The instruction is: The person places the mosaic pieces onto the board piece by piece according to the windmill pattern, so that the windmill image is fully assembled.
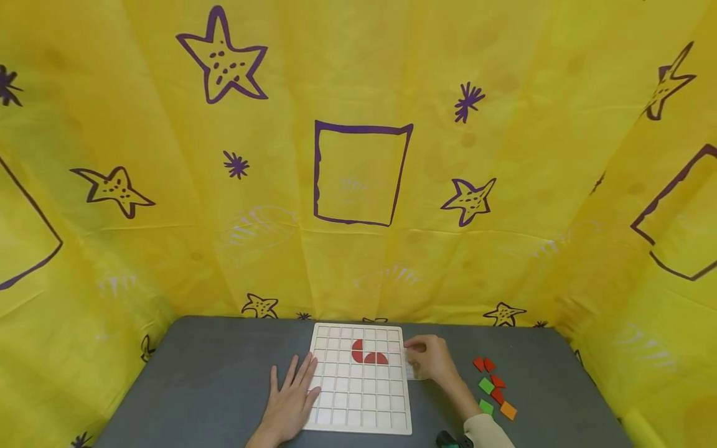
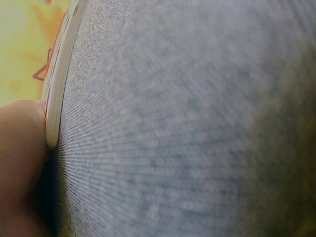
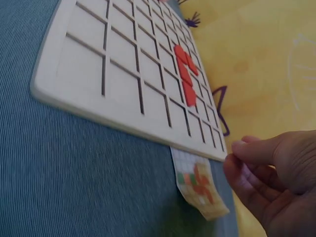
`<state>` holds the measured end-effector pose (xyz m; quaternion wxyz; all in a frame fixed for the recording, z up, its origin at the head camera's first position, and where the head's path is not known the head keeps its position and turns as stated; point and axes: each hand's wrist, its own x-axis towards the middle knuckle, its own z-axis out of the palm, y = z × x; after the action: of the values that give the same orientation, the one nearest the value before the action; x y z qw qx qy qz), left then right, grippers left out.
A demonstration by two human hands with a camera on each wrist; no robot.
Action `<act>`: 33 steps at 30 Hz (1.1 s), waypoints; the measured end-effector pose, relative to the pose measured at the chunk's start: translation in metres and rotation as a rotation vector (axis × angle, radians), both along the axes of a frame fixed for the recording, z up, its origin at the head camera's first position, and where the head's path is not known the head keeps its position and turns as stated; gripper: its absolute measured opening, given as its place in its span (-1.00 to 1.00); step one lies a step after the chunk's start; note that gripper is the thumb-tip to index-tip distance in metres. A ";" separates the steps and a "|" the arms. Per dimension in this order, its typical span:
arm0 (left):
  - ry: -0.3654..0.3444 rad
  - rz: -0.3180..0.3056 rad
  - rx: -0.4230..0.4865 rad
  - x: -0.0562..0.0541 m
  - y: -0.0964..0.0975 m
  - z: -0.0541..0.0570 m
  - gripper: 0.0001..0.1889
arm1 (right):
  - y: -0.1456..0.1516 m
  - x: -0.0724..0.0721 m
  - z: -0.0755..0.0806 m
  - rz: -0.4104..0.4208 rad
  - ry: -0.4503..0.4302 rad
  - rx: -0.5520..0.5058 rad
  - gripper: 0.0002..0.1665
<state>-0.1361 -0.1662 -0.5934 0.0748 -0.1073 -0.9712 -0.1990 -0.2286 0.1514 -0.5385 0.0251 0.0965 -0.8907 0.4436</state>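
Note:
A white grid board [image 1: 358, 398] lies on the dark table, with several red quarter-round pieces [image 1: 383, 358] in its upper cells. My left hand [image 1: 288, 398] rests on the board's left edge, fingers spread and straight. At the far right edge, the thumb and forefinger of my right hand [image 1: 431, 358] pinch the rim near the corner; the exact contact is partly hidden. Below that hand a printed card [image 3: 200, 185] with an orange and green pattern sticks out from under the board. The left wrist view shows only part of the left hand [image 2: 19, 153] against the board's side.
To the right of my right arm lie loose pieces: several red ones [image 1: 497, 396], two green ones [image 1: 486, 386] and an orange one [image 1: 508, 410]. A yellow curtain [image 1: 358, 267] with purple drawings surrounds the table [image 1: 213, 367] at the back and sides.

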 end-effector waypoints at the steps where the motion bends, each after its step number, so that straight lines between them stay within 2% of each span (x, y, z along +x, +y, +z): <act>1: -0.016 -0.001 0.000 0.000 0.000 0.001 -0.40 | 0.003 0.001 0.001 0.007 -0.008 -0.016 -0.92; 5: -0.031 0.003 -0.002 0.000 0.000 0.001 -0.39 | 0.013 0.002 0.006 0.028 -0.013 -0.056 -0.90; 6: -0.014 0.005 0.000 0.000 -0.001 -0.002 -0.39 | 0.015 0.002 0.006 0.036 -0.009 -0.061 -0.89; 8: 0.022 0.009 0.003 -0.001 -0.001 -0.005 -0.39 | 0.020 0.002 0.007 0.033 0.013 -0.036 -0.89; 12: 0.036 0.017 -0.001 -0.001 0.000 -0.007 -0.39 | 0.032 0.000 0.008 0.014 0.046 0.021 -0.89; 17: 0.020 0.003 0.013 -0.001 0.000 -0.004 -0.40 | 0.047 -0.003 0.011 -0.016 0.083 0.070 -0.88; 23: -0.003 -0.006 0.015 0.000 -0.001 -0.001 -0.39 | 0.064 0.000 0.017 0.000 0.170 0.123 -0.84; 29: -0.039 -0.008 0.023 -0.001 -0.001 0.002 -0.39 | 0.083 0.003 0.017 -0.058 0.059 0.203 -0.80; 33: -0.005 -0.009 0.028 0.000 -0.001 -0.001 -0.40 | 0.093 0.004 0.015 -0.065 0.020 0.248 -0.80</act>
<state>-0.1361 -0.1671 -0.5941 0.0731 -0.1103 -0.9680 -0.2133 -0.2245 0.2446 -0.5238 0.0363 0.0743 -0.9410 0.3282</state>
